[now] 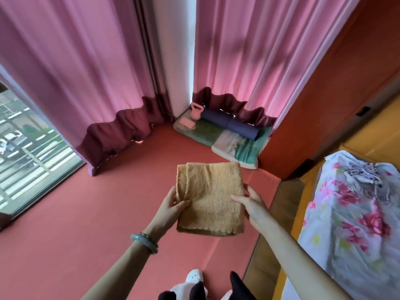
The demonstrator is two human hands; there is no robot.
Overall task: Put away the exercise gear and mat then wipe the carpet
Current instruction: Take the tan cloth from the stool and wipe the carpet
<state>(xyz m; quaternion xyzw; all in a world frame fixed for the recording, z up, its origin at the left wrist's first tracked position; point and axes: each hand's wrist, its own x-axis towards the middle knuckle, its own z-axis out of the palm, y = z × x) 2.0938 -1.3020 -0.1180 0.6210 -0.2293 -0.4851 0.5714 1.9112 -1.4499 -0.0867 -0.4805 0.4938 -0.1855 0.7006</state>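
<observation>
Head view, the only 1 supplied. I see the folded tan cloth [213, 198] held in the air above the red carpet [86, 213], not touching it, in front of the person's body. The left hand [172, 205] pinches the cloth's left edge, thumb on top of the loose layers and fingers curled beneath. The right hand [251, 203] grips the right edge, thumb over the top face and the other fingers mostly hidden behind the cloth. The exercise gear lies well apart in the far corner: a rolled navy mat [229, 123], a pink kettlebell [195, 112] and a pink block [187, 122], all resting on a green cushion [207, 132] at the foot of the pink curtains [75, 72]. By my judgement the putting away is done and the wiping not yet begun. Risks from here: the cloth is folded in at least 2 loose layers, so releasing 1 hand could let it fall open and drag unevenly; strokes carried toward the corner could snag the dark curtain hem or nudge the mat, which as a cylinder may roll off the cushion; the bracelet [144, 242] on the left wrist could scrape the floor as the hand presses down. Writing: I can read no brand, label or lettering on the cloth, the gear or the floral bed cover [350, 213]; the view through the window [26, 144] is too blurred to tell
</observation>
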